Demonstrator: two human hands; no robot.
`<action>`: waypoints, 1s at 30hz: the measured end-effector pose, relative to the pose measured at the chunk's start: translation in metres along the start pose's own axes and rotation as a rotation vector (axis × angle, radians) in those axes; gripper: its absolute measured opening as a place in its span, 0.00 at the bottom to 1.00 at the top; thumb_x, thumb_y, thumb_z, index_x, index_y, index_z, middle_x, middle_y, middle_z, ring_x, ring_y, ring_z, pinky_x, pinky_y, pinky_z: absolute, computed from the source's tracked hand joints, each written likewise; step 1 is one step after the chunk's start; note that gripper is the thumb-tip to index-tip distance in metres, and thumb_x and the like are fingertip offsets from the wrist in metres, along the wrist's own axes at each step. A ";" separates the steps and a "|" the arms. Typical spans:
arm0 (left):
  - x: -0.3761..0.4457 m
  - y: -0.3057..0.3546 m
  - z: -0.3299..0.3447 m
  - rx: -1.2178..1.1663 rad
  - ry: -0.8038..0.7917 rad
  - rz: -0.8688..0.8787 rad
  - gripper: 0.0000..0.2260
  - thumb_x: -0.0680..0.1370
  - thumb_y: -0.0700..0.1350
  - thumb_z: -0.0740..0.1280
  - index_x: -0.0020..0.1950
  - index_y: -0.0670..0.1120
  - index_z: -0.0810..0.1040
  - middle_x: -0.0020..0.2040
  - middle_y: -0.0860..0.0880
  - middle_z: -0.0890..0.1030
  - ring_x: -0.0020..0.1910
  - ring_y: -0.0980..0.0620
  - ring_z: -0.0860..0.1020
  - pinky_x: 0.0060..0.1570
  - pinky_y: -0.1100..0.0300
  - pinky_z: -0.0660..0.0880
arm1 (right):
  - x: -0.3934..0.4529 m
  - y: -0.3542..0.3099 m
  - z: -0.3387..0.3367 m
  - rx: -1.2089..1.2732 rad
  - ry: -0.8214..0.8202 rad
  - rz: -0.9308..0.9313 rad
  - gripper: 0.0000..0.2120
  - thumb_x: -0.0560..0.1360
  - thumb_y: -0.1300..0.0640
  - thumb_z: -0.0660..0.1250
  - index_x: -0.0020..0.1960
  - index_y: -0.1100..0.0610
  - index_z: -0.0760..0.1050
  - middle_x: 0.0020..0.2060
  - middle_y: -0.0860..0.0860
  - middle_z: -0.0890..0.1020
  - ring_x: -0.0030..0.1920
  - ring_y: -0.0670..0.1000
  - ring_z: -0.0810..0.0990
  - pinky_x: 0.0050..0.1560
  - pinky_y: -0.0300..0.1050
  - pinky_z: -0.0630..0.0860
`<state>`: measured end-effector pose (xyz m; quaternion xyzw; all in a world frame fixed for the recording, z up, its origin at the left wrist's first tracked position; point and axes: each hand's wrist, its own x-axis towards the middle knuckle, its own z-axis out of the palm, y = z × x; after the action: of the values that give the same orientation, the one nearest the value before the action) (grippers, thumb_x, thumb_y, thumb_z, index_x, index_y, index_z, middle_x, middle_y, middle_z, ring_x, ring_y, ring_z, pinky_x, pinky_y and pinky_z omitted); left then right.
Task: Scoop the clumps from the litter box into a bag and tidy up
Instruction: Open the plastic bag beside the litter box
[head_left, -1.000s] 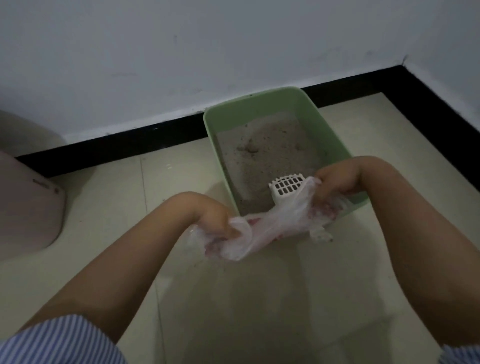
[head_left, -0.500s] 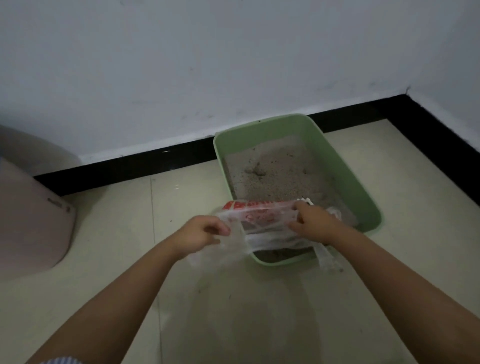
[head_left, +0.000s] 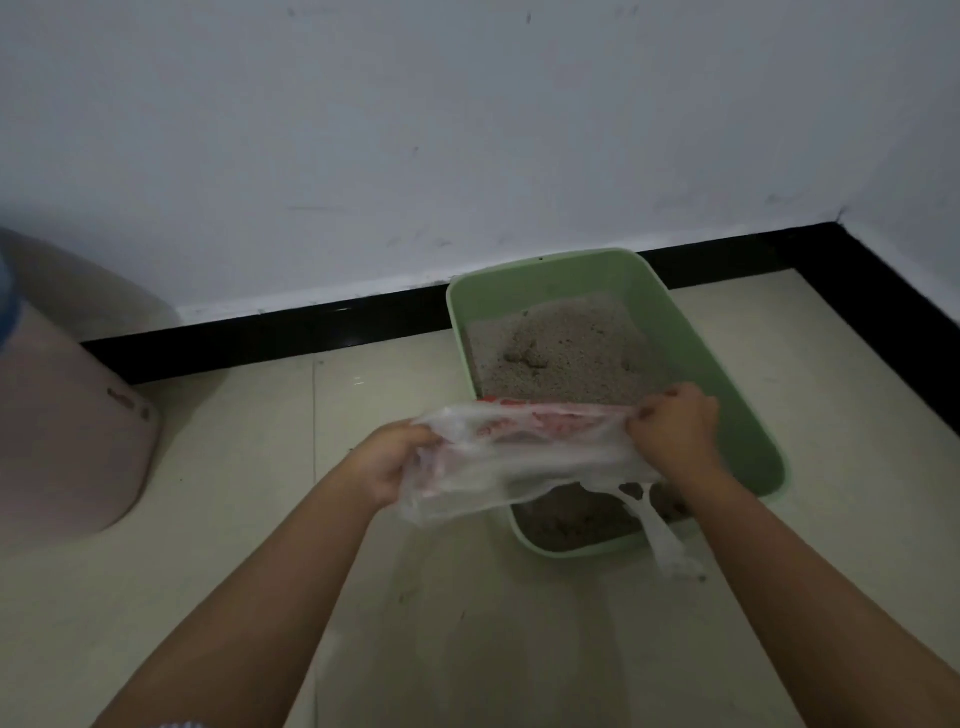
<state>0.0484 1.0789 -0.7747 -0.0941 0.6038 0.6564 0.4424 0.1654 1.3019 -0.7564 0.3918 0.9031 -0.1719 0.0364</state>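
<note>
Hands mid-frame: left hand (head_left: 388, 464) and right hand (head_left: 673, 427) each in clenched grip on clear plastic bag (head_left: 524, 457), stretched over near end of green litter box (head_left: 727, 364), lower right. Advice: pull mouth wide, keep hem taut before scooping.

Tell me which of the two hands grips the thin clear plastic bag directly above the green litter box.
The right hand: it grips the thin clear plastic bag over the green litter box, while the left hand holds the other end above the floor.
</note>
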 end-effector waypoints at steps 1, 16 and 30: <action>-0.003 0.006 -0.002 -0.049 -0.031 0.010 0.11 0.76 0.30 0.57 0.40 0.40 0.76 0.23 0.48 0.77 0.19 0.55 0.75 0.21 0.68 0.72 | 0.004 0.002 -0.003 0.106 -0.006 0.028 0.10 0.77 0.60 0.61 0.49 0.64 0.79 0.48 0.58 0.77 0.56 0.58 0.72 0.51 0.45 0.68; -0.008 0.005 -0.010 0.167 -0.099 0.103 0.12 0.62 0.30 0.70 0.40 0.43 0.83 0.33 0.44 0.79 0.27 0.51 0.76 0.24 0.68 0.73 | 0.000 -0.001 -0.043 1.681 -0.539 0.434 0.20 0.78 0.65 0.54 0.34 0.69 0.79 0.30 0.64 0.83 0.28 0.56 0.84 0.25 0.49 0.80; -0.007 0.008 0.017 0.717 -0.222 0.102 0.16 0.74 0.28 0.63 0.56 0.43 0.73 0.45 0.48 0.76 0.40 0.53 0.75 0.37 0.65 0.75 | -0.010 -0.018 -0.027 0.755 -0.233 0.122 0.24 0.79 0.47 0.57 0.42 0.68 0.78 0.33 0.58 0.76 0.31 0.55 0.74 0.35 0.45 0.75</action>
<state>0.0545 1.0916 -0.7600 0.1682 0.7475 0.4309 0.4768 0.1610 1.2928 -0.7241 0.4085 0.7411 -0.5328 0.0023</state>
